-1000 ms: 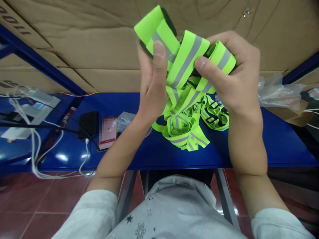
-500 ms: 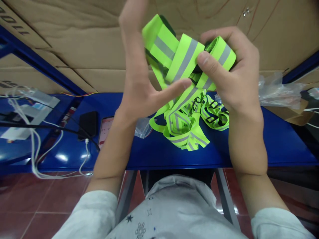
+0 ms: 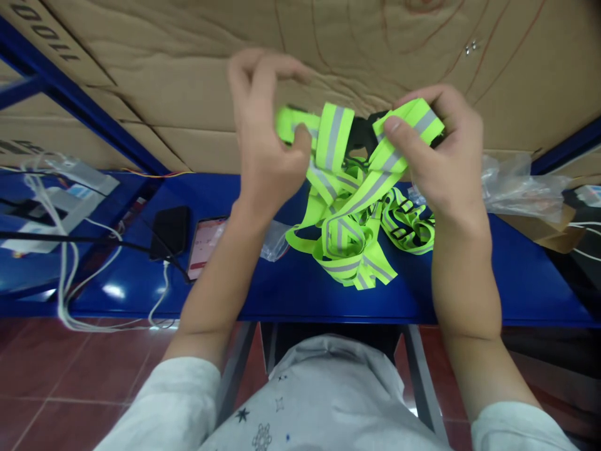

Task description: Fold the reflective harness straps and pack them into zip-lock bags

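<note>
A bundle of neon-yellow straps with grey stripes [image 3: 334, 134] hangs between my hands, with black plastic parts [image 3: 360, 139] at its middle. My right hand [image 3: 446, 147] pinches a folded strap end, thumb on top and fingers behind. My left hand [image 3: 270, 128] is at the bundle's left end, its thumb bent against the strap and its blurred fingers curved above it. Below, more of the same strap lies in a loose heap [image 3: 347, 241] on the blue table [image 3: 300, 297], and a coil with black buckles [image 3: 410, 228] lies to the right of it.
On the left are a black power bank [image 3: 169, 232], a phone with a lit screen [image 3: 204, 247], white cables [image 3: 70, 282] and a grey device [image 3: 84, 194]. Clear plastic bags [image 3: 521, 185] lie at the right. Cardboard [image 3: 188, 81] stands behind the table.
My left hand has lowered and its raised, spread fingers have come in round the left end of the straps. The held bundle has come down and turned more level, showing the black parts.
</note>
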Tool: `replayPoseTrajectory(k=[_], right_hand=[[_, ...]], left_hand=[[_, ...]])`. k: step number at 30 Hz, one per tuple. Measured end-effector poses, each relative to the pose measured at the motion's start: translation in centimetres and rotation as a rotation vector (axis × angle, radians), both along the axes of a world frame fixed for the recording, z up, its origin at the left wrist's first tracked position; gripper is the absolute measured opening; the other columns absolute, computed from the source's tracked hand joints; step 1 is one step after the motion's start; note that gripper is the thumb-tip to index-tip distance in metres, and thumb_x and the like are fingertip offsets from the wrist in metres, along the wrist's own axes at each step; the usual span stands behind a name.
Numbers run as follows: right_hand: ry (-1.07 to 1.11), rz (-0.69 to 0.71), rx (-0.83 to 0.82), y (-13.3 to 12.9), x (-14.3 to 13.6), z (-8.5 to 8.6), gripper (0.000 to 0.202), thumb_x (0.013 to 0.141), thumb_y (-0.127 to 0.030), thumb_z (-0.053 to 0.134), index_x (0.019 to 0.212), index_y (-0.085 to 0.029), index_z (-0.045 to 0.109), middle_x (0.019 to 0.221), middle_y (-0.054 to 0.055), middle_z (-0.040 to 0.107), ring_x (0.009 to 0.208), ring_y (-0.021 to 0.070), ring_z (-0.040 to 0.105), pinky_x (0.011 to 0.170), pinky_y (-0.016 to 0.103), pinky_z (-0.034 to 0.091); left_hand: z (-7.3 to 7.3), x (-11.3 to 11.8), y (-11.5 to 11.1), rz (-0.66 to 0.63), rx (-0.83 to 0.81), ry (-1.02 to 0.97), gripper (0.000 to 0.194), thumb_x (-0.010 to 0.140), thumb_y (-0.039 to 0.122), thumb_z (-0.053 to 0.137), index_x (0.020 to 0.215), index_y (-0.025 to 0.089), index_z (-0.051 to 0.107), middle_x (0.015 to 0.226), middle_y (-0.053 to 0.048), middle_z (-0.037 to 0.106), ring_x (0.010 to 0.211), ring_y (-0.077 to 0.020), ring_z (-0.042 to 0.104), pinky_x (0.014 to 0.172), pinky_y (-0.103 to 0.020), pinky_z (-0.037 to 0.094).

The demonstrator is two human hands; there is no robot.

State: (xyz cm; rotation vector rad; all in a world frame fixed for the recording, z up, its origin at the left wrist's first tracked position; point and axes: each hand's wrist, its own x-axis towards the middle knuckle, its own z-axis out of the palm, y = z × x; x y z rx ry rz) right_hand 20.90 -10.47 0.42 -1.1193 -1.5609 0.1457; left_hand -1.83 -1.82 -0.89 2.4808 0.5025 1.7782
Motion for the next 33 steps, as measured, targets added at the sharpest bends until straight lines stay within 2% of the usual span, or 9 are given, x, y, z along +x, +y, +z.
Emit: replayPoseTrajectory(k=[2,6,10,14,20,24,29,31,33], right_hand=[[-0.056,-0.009,0.01,0.0,-0.2,0.0,0.027,0.09,-0.05,0.077,0.103,-0.027,0.071,0.101,0.004,0.073,0.094,0.0243,0.066,0.091,0.042,0.053],[-0.13,0.012,0.019,-0.8,-0.6,0.5,0.022,0.093,-0.05,0.072,0.105,-0.031,0.071,0.109,0.003,0.073,0.102,0.0265,0.067,0.095,0.044,0.052],[-0.111,0.017,0.009,-1.0,-0.8,0.4,0.021,0.096,-0.049,0.067,0.107,-0.033,0.071,0.108,0.004,0.072,0.099,0.0283,0.066,0.09,0.046,0.052],[-0.042,0.036,0.007,-0.1,-0.9,-0.6,0.029,0.095,-0.053,0.069,0.109,-0.029,0.069,0.104,0.004,0.07,0.092,0.0242,0.064,0.09,0.042,0.052],[-0.017,0.07,-0.017,0.7,-0.8,-1.3,0.022,0.096,-0.049,0.068,0.111,-0.033,0.068,0.109,0.004,0.071,0.097,0.0265,0.065,0.091,0.046,0.053],[-0.221,0.073,-0.035,0.5,0.4,-0.6,0.02,0.093,-0.041,0.072,0.111,-0.031,0.068,0.111,0.005,0.072,0.103,0.0285,0.066,0.097,0.05,0.052],[-0.53,0.144,-0.095,-0.4,1.0,0.0,0.05,0.085,-0.041,0.08,0.131,-0.035,0.063,0.136,0.006,0.065,0.135,0.0362,0.056,0.114,0.058,0.043],[-0.556,0.157,-0.137,-0.5,0.6,-0.2,0.047,0.087,-0.04,0.078,0.131,-0.034,0.064,0.135,0.006,0.067,0.13,0.0357,0.06,0.11,0.056,0.046],[-0.561,0.126,-0.203,-0.2,0.5,-0.4,0.031,0.089,-0.037,0.075,0.118,-0.03,0.07,0.116,0.006,0.073,0.109,0.0326,0.067,0.097,0.051,0.051]], left_hand=[[0.6,0.6,-2.1,0.101,0.075,0.022,0.028,0.095,0.037,0.061,0.12,0.025,0.063,0.14,-0.011,0.054,0.139,-0.0298,0.045,0.119,-0.051,0.038],[1.0,1.8,-4.7,0.105,-0.124,0.323,0.027,0.091,0.033,0.064,0.118,0.033,0.063,0.132,-0.009,0.064,0.129,-0.0303,0.059,0.11,-0.05,0.046],[0.5,2.0,-4.1,0.105,-0.274,0.344,0.024,0.091,0.033,0.065,0.114,0.031,0.061,0.124,-0.009,0.067,0.123,-0.0294,0.061,0.107,-0.045,0.049],[-0.1,2.0,-3.3,0.153,-0.265,0.319,0.023,0.088,0.031,0.068,0.109,0.029,0.06,0.119,-0.008,0.069,0.118,-0.0288,0.063,0.104,-0.044,0.051],[-1.1,2.1,-2.4,0.213,-0.275,0.323,0.028,0.085,0.028,0.067,0.113,0.028,0.061,0.118,-0.008,0.07,0.114,-0.0294,0.064,0.103,-0.044,0.052],[-1.7,1.8,-1.1,0.294,-0.242,0.389,0.031,0.085,0.031,0.066,0.116,0.027,0.063,0.119,-0.01,0.069,0.11,-0.0329,0.066,0.1,-0.047,0.051],[-1.9,2.0,-1.0,0.269,-0.091,0.552,0.031,0.087,0.026,0.065,0.118,0.025,0.062,0.121,-0.012,0.07,0.113,-0.0337,0.066,0.098,-0.047,0.05],[-1.8,2.3,-1.5,0.231,-0.071,0.61,0.029,0.09,0.029,0.064,0.119,0.024,0.061,0.124,-0.012,0.069,0.115,-0.033,0.066,0.1,-0.046,0.05],[-1.6,2.3,-2.0,0.162,-0.092,0.605,0.028,0.093,0.03,0.065,0.12,0.023,0.06,0.125,-0.01,0.07,0.117,-0.0303,0.066,0.101,-0.044,0.05]])
